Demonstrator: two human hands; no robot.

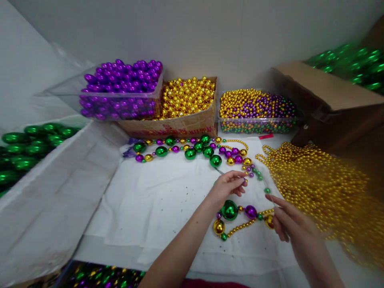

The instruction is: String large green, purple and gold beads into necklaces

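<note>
My left hand (230,187) is closed in a pinch, with a small purple bead (245,181) at its fingertips. My right hand (291,218) pinches a thin pale strand, too fine to tell as string or needle. A small green bead (267,191) sits just beyond its index fingertip. Below both hands lies a partly strung necklace with a large green ball (229,210), a purple ball (251,212) and a gold ball (219,227). Small loose beads (258,175) in purple and green are on the cloth nearby.
Longer bead strings (190,153) lie across the white cloth (144,200). Behind stand a bin of purple balls (123,86), a carton of gold balls (189,96) and a tub of mixed beads (255,110). Gold bead chains (321,184) heap at right, beside a cardboard box (330,86).
</note>
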